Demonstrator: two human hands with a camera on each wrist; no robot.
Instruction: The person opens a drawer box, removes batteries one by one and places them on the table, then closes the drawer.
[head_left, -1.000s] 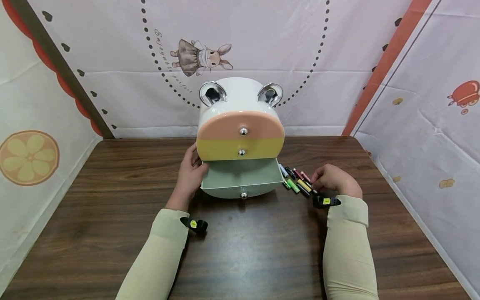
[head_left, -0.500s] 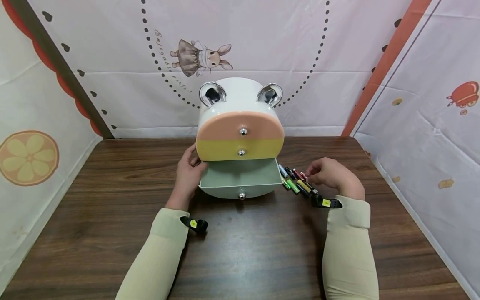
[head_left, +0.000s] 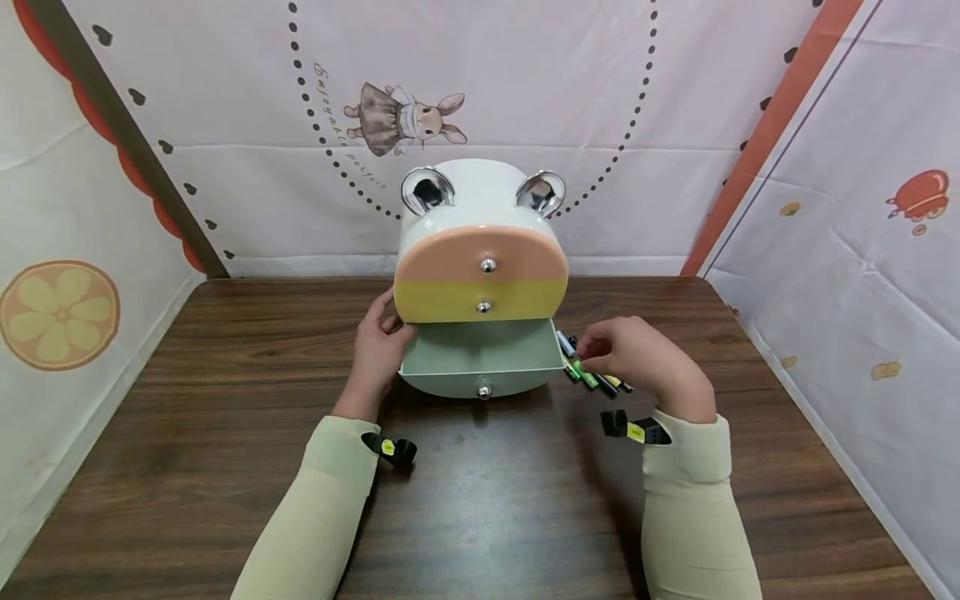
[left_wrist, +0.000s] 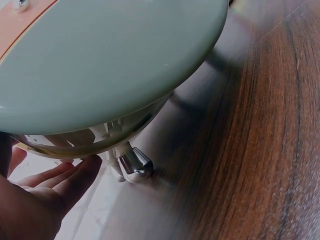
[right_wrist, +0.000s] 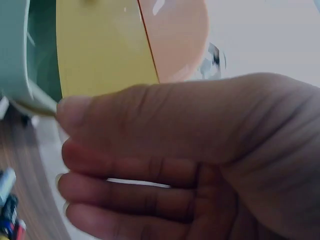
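A rounded white cabinet (head_left: 480,187) has peach, yellow and green drawers. Its bottom green drawer (head_left: 480,346) is pulled out. My left hand (head_left: 375,354) grips the cabinet's left side, thumb by the drawer's corner; the left wrist view shows its fingers against the side, below the green drawer front (left_wrist: 115,65). To the cabinet's right lie several small coloured cylinders (head_left: 588,379) that look like batteries. Over them is my right hand (head_left: 645,362), thumb and index fingertips close together near the drawer's right edge. I cannot tell whether they hold anything.
Two chrome ear-shaped pieces (head_left: 427,190) stick out from the cabinet's top. A chrome foot (left_wrist: 135,165) carries it on the brown wooden table (head_left: 480,500). Printed cloth walls (head_left: 225,167) rise behind and at both sides of the table.
My right hand has moved left over the cylinders toward the drawer, now covering the red ones. The left hand stays on the cabinet, and the drawer remains pulled out.
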